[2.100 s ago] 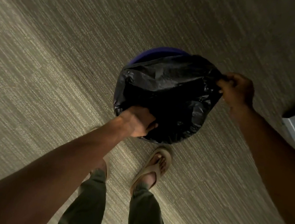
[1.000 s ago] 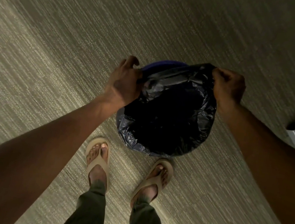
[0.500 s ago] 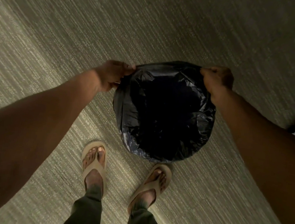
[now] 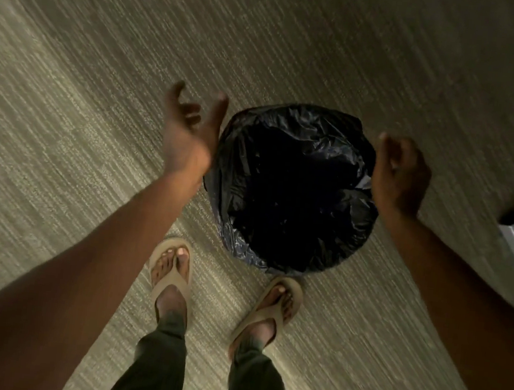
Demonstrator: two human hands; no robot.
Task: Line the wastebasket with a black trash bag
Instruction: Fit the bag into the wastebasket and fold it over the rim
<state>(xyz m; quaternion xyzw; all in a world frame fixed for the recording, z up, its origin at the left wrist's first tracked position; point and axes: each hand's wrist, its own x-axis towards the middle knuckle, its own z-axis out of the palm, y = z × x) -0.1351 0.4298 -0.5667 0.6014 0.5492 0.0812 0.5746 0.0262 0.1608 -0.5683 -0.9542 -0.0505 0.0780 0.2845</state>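
On either side of the wastebasket, neither hand has a grip on anything. The left hand [image 4: 188,135] hangs at the left edge of the black trash bag [image 4: 293,189], fingers spread and palm turned toward the plastic, its thumb side just beside the rim or perhaps brushing it (motion blur makes contact hard to call). The right hand [image 4: 400,176] sits at the opposite edge with fingers loosely curled, empty, close against the rim on that side.

Between them the bag lies over the mouth of the wastebasket, its edge folded down around the outside so that none of the bin itself shows; the dark hollow at the centre suggests the liner hangs inside. The bin stands on the carpeted floor [image 4: 102,81] directly ahead of the person's sandalled feet [image 4: 173,275], the right foot nearly touching its base.

Both hands are about equally near, one on each side of the round opening, so any remaining tuck would be a short inward reach. The lining looks essentially complete.
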